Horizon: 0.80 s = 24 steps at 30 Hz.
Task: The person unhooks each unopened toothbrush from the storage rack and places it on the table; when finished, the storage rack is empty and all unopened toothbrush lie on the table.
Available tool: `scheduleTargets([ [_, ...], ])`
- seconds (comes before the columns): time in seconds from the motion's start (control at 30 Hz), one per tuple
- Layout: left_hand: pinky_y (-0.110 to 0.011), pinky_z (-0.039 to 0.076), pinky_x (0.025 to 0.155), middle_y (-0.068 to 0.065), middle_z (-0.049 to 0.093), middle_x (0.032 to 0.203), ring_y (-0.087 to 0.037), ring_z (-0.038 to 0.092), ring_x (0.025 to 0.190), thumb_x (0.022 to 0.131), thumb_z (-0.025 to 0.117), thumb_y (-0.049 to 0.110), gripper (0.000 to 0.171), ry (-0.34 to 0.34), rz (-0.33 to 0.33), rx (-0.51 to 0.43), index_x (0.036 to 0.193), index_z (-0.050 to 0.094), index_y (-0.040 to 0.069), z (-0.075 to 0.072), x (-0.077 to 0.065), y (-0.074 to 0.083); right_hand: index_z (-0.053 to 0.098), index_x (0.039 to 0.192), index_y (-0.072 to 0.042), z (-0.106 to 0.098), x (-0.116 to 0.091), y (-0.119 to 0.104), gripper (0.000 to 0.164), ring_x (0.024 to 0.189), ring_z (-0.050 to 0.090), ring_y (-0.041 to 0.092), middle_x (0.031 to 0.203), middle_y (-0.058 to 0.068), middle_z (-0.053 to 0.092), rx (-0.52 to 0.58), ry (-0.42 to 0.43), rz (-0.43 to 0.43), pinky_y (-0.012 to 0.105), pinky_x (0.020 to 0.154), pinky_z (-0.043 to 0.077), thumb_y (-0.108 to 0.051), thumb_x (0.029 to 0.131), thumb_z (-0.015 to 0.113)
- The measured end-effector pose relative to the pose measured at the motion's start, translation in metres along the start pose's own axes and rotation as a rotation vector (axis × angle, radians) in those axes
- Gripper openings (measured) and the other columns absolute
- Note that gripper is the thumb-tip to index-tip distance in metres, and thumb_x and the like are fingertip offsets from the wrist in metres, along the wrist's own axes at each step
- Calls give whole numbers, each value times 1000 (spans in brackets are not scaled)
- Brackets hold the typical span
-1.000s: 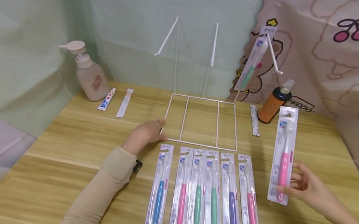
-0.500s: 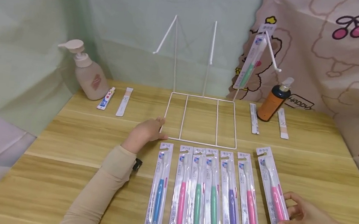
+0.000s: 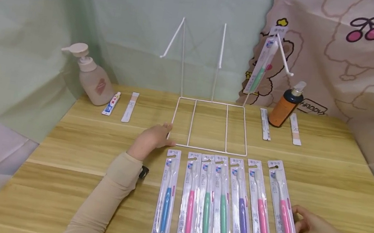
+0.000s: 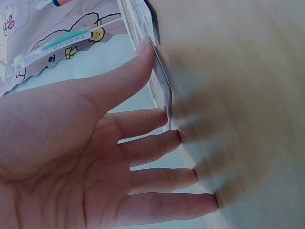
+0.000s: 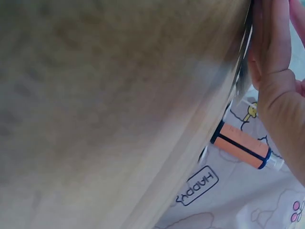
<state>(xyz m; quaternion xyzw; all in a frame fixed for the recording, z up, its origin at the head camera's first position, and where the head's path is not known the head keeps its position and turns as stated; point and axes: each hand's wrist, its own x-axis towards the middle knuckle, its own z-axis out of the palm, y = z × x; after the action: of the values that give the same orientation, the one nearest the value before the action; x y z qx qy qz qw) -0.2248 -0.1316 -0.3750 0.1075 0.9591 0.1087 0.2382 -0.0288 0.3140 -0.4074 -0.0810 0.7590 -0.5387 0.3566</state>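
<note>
In the head view my right hand (image 3: 317, 232) pinches the lower right edge of a packaged pink toothbrush (image 3: 286, 212), thumb on top. The pack lies on the wooden table, slightly tilted, at the right end of a row. That row also has a blue toothbrush (image 3: 166, 208), a purple toothbrush (image 3: 243, 222) and several pink and green ones, all packaged. My left hand (image 3: 152, 139) rests at the front left corner of a white wire rack (image 3: 211, 150). Its fingers stretch out straight in the left wrist view, fingertips at the tabletop. A green toothbrush pack (image 3: 258, 76) hangs on the rack's right hook.
Back left stand a pump bottle (image 3: 96, 85), a small toothpaste tube (image 3: 111, 103) and a narrow sachet (image 3: 130, 107). An orange spray bottle (image 3: 283, 108) stands back right between two sachets. Two bare hooks (image 3: 222, 46) reach forward from the rack. Cloth hangs behind.
My right hand has brought the pink toothbrush pack down onto the table, then slid it slightly left, closer to the row. The left hand stays at the rack's corner.
</note>
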Motion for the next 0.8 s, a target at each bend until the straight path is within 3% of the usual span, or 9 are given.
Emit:
scheduleTargets([
  [0.23, -51, 23, 112, -16, 13, 154, -39, 21, 138, 92, 56, 38, 77, 1, -12, -4, 149, 15, 7, 1, 1, 1, 36, 117, 10, 4, 4, -3, 50, 60, 60, 10, 72, 1, 62, -132, 29, -30, 32, 49, 55, -15, 86, 67],
  [0.37, -50, 23, 112, -17, 13, 153, -38, 20, 138, 92, 55, 38, 76, -3, -6, 4, 149, 15, 6, 1, 2, 1, 39, 111, 5, 6, 3, -6, 46, 54, 60, 12, 68, 0, 62, -177, 48, 3, 32, 45, 54, -18, 85, 68],
  [0.63, -49, 23, 113, -18, 13, 153, -38, 21, 138, 93, 55, 37, 76, 1, 4, 13, 149, 15, 5, -1, 2, 1, 37, 106, 3, -4, -2, -8, 34, 59, 64, 16, 68, 6, 66, -135, -10, 0, 35, 50, 56, -15, 90, 62],
  [0.8, -49, 23, 113, -17, 12, 153, -38, 21, 138, 92, 56, 37, 77, -11, -4, -6, 149, 15, 6, 0, 1, 2, 41, 107, 2, -12, -1, -15, 31, 60, 63, 16, 68, 4, 64, -226, 32, 30, 32, 53, 55, -20, 93, 58],
])
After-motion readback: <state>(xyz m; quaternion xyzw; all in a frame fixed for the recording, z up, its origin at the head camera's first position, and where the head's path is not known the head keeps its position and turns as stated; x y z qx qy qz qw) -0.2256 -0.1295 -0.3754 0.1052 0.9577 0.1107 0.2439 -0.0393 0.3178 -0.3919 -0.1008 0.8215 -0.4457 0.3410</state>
